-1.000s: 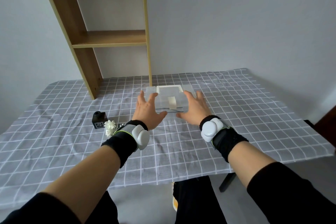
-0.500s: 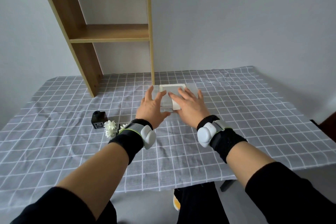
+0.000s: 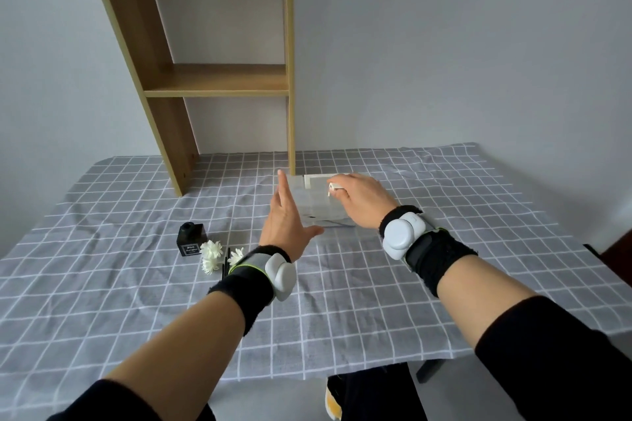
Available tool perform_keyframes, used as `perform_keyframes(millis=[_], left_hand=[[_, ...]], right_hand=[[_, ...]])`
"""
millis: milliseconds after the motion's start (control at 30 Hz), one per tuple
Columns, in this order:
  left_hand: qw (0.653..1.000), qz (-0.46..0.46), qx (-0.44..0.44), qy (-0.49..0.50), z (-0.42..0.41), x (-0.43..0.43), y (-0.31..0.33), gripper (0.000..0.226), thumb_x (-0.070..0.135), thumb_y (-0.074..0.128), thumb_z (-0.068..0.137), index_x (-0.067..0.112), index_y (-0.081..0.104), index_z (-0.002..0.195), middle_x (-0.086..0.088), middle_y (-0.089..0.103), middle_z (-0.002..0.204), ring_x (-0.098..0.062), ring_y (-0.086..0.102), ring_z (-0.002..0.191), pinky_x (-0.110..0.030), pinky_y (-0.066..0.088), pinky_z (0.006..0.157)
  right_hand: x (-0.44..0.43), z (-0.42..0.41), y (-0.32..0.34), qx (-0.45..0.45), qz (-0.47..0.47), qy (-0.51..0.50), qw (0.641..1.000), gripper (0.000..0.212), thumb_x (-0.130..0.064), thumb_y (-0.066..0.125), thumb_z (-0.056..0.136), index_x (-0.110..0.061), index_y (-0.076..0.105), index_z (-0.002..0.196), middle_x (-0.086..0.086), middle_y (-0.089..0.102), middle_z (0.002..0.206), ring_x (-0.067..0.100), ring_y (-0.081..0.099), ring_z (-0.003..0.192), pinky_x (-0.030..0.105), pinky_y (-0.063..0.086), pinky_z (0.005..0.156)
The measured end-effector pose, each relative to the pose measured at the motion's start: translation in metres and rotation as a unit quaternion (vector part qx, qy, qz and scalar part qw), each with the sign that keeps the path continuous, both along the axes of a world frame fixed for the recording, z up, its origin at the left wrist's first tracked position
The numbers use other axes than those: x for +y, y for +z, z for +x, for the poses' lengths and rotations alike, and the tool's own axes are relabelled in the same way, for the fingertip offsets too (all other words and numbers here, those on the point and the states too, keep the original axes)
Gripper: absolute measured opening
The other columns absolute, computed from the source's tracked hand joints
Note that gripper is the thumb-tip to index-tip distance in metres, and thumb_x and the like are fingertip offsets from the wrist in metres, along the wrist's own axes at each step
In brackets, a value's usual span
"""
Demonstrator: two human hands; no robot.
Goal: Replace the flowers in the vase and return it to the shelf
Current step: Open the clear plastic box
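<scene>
A small black vase (image 3: 192,238) stands on the checked tablecloth, with nothing in it. White flowers (image 3: 211,250) on dark stems lie flat just to its right. Behind them sits a translucent plastic box (image 3: 316,207) with a white lid part. My left hand (image 3: 285,222) is held flat at the box's left side, fingers straight. My right hand (image 3: 359,202) hovers over the box top, its fingers curled and pinching a small white latch (image 3: 332,186). What the box holds is hidden.
A wooden shelf unit (image 3: 219,82) stands on the table's far left, its board bare. The grey checked tablecloth (image 3: 376,301) covers the whole table. A grey wall rises behind, and a table leg shows at the lower right.
My right hand went from lying flat on the box to pinching its white latch. My left hand turned edge-on at the box's left side. The camera tilted upward.
</scene>
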State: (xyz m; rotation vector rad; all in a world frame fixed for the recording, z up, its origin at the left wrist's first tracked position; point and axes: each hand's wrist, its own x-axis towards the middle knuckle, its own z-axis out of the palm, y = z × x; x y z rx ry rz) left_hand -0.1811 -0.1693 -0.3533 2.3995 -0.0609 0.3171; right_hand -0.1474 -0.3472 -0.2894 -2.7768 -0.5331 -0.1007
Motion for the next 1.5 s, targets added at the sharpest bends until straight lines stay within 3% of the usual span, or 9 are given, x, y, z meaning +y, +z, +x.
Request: perform_keyframes(millis=[267,367,467,567,733,867,1000,1233,1500], left_hand=[[0.999,-0.050,0.012,0.009,-0.002,0.005,-0.006,0.141,0.033,0.088,0.075,0.017,-0.030,0.152,-0.019,0.025,0.163,-0.031,0.038,0.144,-0.020,0.027,0.105],[0.999,-0.035,0.023,0.011,0.000,0.005,-0.008,0.120,0.036,0.087,0.076,0.013,0.002,0.157,-0.012,0.029,0.162,-0.028,0.041,0.141,-0.021,0.032,0.103],[1.000,0.010,0.021,0.003,0.004,0.009,-0.008,0.056,0.041,0.084,0.077,0.019,0.052,0.117,-0.008,0.032,0.157,-0.027,0.056,0.126,-0.023,0.042,0.091],[0.999,0.019,0.027,-0.015,0.009,0.014,-0.009,0.036,0.040,0.083,0.079,0.021,0.054,0.089,-0.008,0.027,0.160,-0.025,0.057,0.122,-0.022,0.038,0.088],[1.000,0.011,0.018,-0.023,0.012,0.017,-0.010,0.035,0.037,0.084,0.077,0.020,0.054,0.080,-0.006,0.026,0.161,-0.028,0.046,0.135,-0.023,0.034,0.094],[1.000,0.002,0.005,-0.022,0.015,0.018,-0.009,0.035,0.035,0.084,0.079,0.019,0.053,0.080,-0.006,0.026,0.160,-0.029,0.044,0.136,-0.025,0.033,0.096],[1.000,0.000,0.005,-0.019,0.022,0.017,-0.006,0.035,0.034,0.084,0.079,0.019,0.053,0.080,-0.008,0.026,0.160,-0.029,0.047,0.133,-0.023,0.034,0.095],[0.998,0.050,0.010,-0.028,0.027,0.019,-0.005,0.057,0.055,0.083,0.070,0.027,0.045,0.102,-0.008,0.023,0.153,-0.030,0.048,0.128,-0.034,0.046,0.101],[0.975,0.209,0.017,-0.078,0.056,0.024,0.013,0.116,0.081,0.074,0.055,0.031,0.027,0.148,-0.008,0.002,0.159,-0.036,0.010,0.146,-0.053,0.033,0.113]], right_hand=[[0.012,0.020,0.032,-0.174,-0.070,-0.074,0.979,0.033,-0.038,0.048,0.102,-0.016,0.072,0.100,0.011,0.053,0.102,0.033,0.056,0.087,0.039,0.047,0.073],[0.021,0.029,0.046,-0.182,-0.096,-0.096,0.974,0.027,-0.029,0.049,0.102,-0.011,0.070,0.099,0.011,0.047,0.099,0.034,0.058,0.068,0.036,0.042,0.058],[0.029,0.036,0.056,-0.184,-0.119,-0.109,0.970,0.015,-0.010,0.053,0.095,-0.007,0.066,0.100,0.011,0.046,0.093,0.037,0.063,0.070,0.037,0.040,0.057],[0.035,0.044,0.060,-0.198,-0.077,-0.113,0.971,0.017,0.001,0.050,0.089,-0.005,0.059,0.102,0.015,0.054,0.095,0.039,0.063,0.071,0.037,0.037,0.057],[0.035,0.058,0.049,-0.182,-0.010,-0.088,0.979,0.027,0.007,0.047,0.088,-0.004,0.052,0.112,0.018,0.051,0.105,0.033,0.048,0.056,0.038,0.040,0.055],[0.027,0.070,0.037,-0.093,-0.008,-0.022,0.995,0.051,0.005,0.046,0.094,-0.005,0.041,0.144,0.020,0.046,0.144,0.038,0.050,0.127,0.043,0.044,0.102],[0.020,0.076,0.028,-0.014,-0.026,-0.037,0.999,0.060,0.002,0.042,0.098,-0.008,0.027,0.156,0.017,0.021,0.164,0.035,0.030,0.147,0.042,0.030,0.117],[0.009,0.079,0.011,0.010,-0.022,-0.032,0.999,0.034,-0.018,0.061,0.095,-0.014,0.062,0.129,0.009,0.067,0.124,0.029,0.062,0.114,0.038,0.050,0.098],[0.021,0.089,-0.003,0.142,-0.129,0.017,0.981,0.029,-0.028,0.082,0.078,-0.020,0.076,0.106,-0.008,0.065,0.090,0.015,0.062,0.084,0.024,0.044,0.072]])
